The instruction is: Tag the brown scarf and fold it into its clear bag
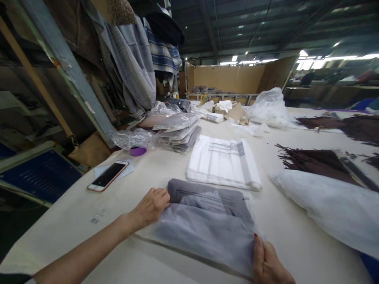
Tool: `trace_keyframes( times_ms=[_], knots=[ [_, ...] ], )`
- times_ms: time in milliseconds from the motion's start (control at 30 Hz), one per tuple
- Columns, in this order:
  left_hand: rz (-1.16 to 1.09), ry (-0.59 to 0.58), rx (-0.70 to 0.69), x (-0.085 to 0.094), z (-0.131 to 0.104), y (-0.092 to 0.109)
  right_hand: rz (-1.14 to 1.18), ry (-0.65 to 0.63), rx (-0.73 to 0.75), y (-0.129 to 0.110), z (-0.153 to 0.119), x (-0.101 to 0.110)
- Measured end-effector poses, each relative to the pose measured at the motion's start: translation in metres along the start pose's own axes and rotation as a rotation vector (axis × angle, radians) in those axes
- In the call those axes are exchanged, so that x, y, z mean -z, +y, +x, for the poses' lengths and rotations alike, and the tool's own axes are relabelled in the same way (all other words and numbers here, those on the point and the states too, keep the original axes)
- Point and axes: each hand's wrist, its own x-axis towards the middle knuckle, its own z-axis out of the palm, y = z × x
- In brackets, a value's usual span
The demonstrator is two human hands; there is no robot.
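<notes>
A grey folded garment lies in a frosted plastic bag (207, 225) on the white table (74, 221), right in front of me. My left hand (151, 206) rests on the bag's left edge, next to its folded-over flap, fingers curled onto the plastic. At the bag's near right corner my right hand (268, 262) pinches the plastic. Just behind the bag sits a stack of empty white bags (223, 161) with printed lines.
A smartphone (108, 176) lies at the table's left edge. A pile of packed grey bags (177, 132) and crumpled plastic (133, 138) sit behind it. Brown fringed scarves (316, 161) and a large white bag (331, 207) are to the right. Clothes hang at left.
</notes>
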Motion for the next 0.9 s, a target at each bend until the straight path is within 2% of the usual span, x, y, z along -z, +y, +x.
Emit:
trace_keyframes(
  times_ms=[100,200,267,333,367,400,467,533,633,733,900],
  knots=[
    [0.092,0.111,-0.028,-0.015,-0.005,0.000,-0.016,-0.025,0.005,-0.001,0.001,0.005],
    [0.166,0.217,-0.025,-0.012,-0.009,0.005,-0.005,-0.024,-0.006,-0.006,0.001,0.009],
    [0.224,0.375,-0.010,-0.006,-0.014,0.016,-0.007,-0.007,-0.010,-0.010,0.002,0.010],
    [0.218,0.546,-0.109,-0.003,-0.020,0.033,-0.011,0.003,0.012,-0.010,0.002,0.010],
    [0.191,0.572,-0.214,-0.003,-0.021,0.042,-0.012,0.000,0.034,-0.010,0.002,0.010],
    [0.160,0.536,-0.325,-0.004,-0.021,0.050,-0.016,-0.001,0.052,-0.010,0.003,0.011],
    [0.121,0.337,-0.450,-0.010,-0.016,0.061,-0.020,-0.003,0.080,-0.009,0.003,0.012],
    [0.119,0.127,-0.407,-0.018,-0.007,0.063,-0.033,-0.003,0.073,-0.010,0.002,0.014],
    [0.078,-0.055,-0.297,-0.026,0.004,0.056,-0.080,0.013,-0.019,-0.014,0.001,0.019],
    [0.056,-0.111,-0.278,-0.026,0.006,0.051,-0.112,0.036,-0.067,-0.017,0.000,0.025],
    [0.053,-0.082,-0.303,-0.024,0.006,0.051,-0.177,0.040,0.012,-0.012,0.005,0.026]
  ],
)
